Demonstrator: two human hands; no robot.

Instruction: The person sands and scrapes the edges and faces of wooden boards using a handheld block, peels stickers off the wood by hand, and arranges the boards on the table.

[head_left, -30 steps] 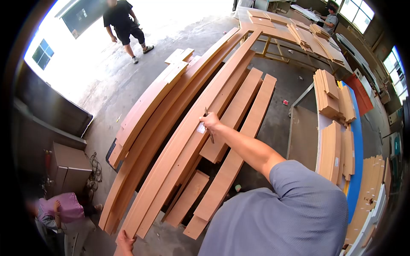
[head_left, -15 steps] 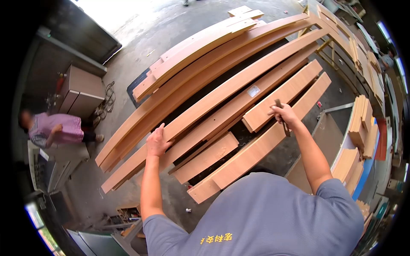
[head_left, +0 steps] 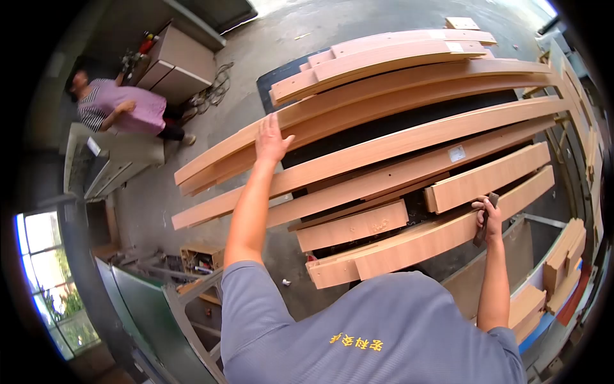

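Left hand (head_left: 271, 139): open, fingers spread, palm flat on long curved wooden board (head_left: 384, 86), whose long axis runs off to that hand's right. Right hand (head_left: 486, 214): closed around dark hand tool (head_left: 483, 225), nearer the shorter boards (head_left: 486, 185).

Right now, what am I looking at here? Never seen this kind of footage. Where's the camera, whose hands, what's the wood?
The camera sits on a person's head and looks down through a fisheye lens, so the grey shirt at the bottom is their own. Both arms are theirs. The left hand lies flat and open on a long curved wooden board. The right hand grips a small dark tool; I cannot tell what kind. More long boards and shorter panels lie stacked side by side over a concrete floor. Another person in a pink top works at upper left.
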